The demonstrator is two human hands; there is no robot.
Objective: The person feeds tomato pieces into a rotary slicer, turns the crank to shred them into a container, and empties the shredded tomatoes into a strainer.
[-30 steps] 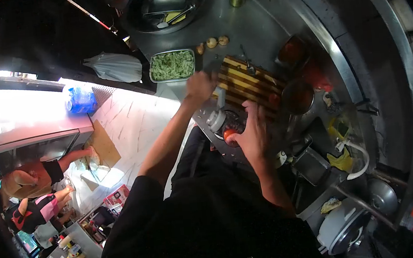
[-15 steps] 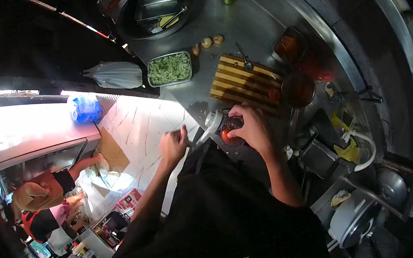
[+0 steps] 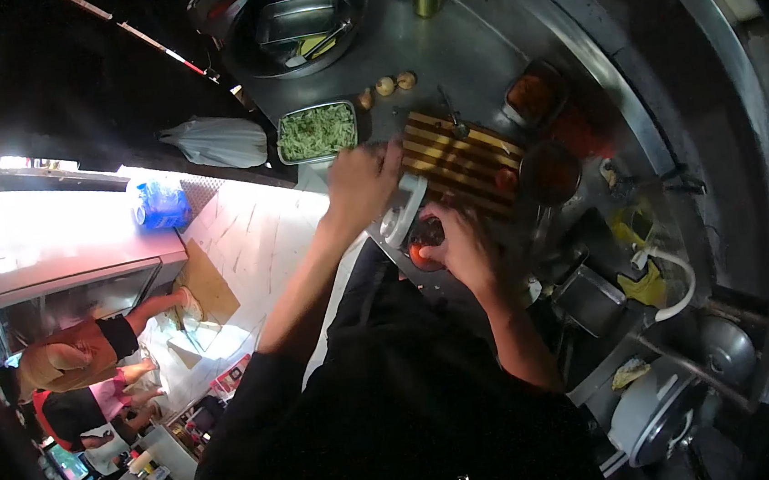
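Observation:
Near the counter's front edge is a hand-cranked grinder with a white crank (image 3: 409, 206). The fingers of my left hand (image 3: 361, 185) are closed around the end of this crank, at the left side of the cutting board. My right hand (image 3: 465, 242) curves over the grinder's dark round mouth, its thumb pressed on a red, tomato-like piece (image 3: 419, 255) there. Just beyond lies a striped wooden cutting board (image 3: 436, 149) with a small red piece (image 3: 505, 178) at its right end and a spoon (image 3: 459, 126) at its far edge.
A metal tray of shredded greens (image 3: 317, 132) sits at left, with several onions (image 3: 386, 85) beside it. Red food fills a tray (image 3: 536, 94) and a pan (image 3: 552, 173) at right. A sink area with a white faucet (image 3: 681, 283) lies nearer. Two people (image 3: 75, 358) are at far left.
My left hand has swung away from my body and to the right with the crank, up to the board's left side. My right hand stays nearly in place, its thumb on the red piece.

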